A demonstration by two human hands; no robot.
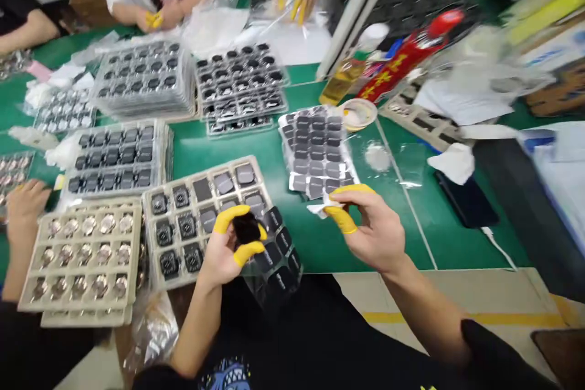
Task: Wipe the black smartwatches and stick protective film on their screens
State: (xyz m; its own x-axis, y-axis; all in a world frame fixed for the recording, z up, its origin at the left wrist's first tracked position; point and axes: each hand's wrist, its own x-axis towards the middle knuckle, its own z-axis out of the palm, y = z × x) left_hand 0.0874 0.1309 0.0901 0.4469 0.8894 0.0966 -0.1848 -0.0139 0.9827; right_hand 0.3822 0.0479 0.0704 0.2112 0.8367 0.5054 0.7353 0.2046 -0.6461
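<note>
My left hand [228, 250], with yellow finger covers, holds a dark square watch piece [247, 228] between thumb and fingers. It is over the right part of a beige tray [208, 172] with square watch parts in its compartments. Black labelled squares in a clear sheet [278, 256] lie just right of that hand. My right hand [370, 222], also with yellow finger covers, pinches a small white wipe or paper [319, 209]. Just beyond it lie sheets of grey square stickers [315, 149] on the green table.
Beige trays of round watch parts [85, 256] stand at left, near another person's hand [27, 201]. Stacked clear trays [144, 82] are further back. A red can [411, 55], tape roll [359, 114] and phone [466, 198] lie right. Two people work across the table [299, 261].
</note>
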